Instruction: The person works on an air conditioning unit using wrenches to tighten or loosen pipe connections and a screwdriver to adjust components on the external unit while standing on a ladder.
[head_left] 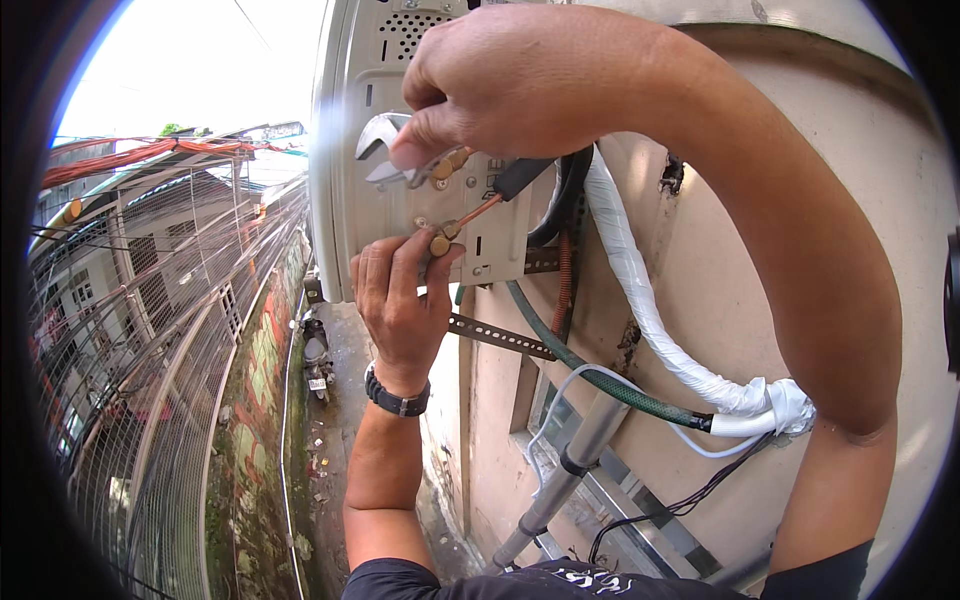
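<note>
My right hand (510, 80) arches over from the right, closed on an adjustable wrench (378, 140). The wrench's open silver jaws stick out left past my thumb; its handle is hidden. Just beside the wrench is the upper brass valve (445, 168) of a beige outdoor air-conditioner unit (385, 215). Below it, my left hand (400, 300), with a dark watch on the wrist, has its fingertips and thumb closed around the lower brass valve fitting (440, 244). A bare copper pipe (478, 216) runs from that fitting up into black foam insulation (522, 178).
A white-wrapped pipe bundle (625, 270) hangs along the beige wall. A green hose (600, 380) and a perforated metal bracket (500, 336) lie under the unit. A grey metal pole (560, 485) slants below. Far down is an alley with a parked motorcycle (317, 360); cables (170, 330) fill the left.
</note>
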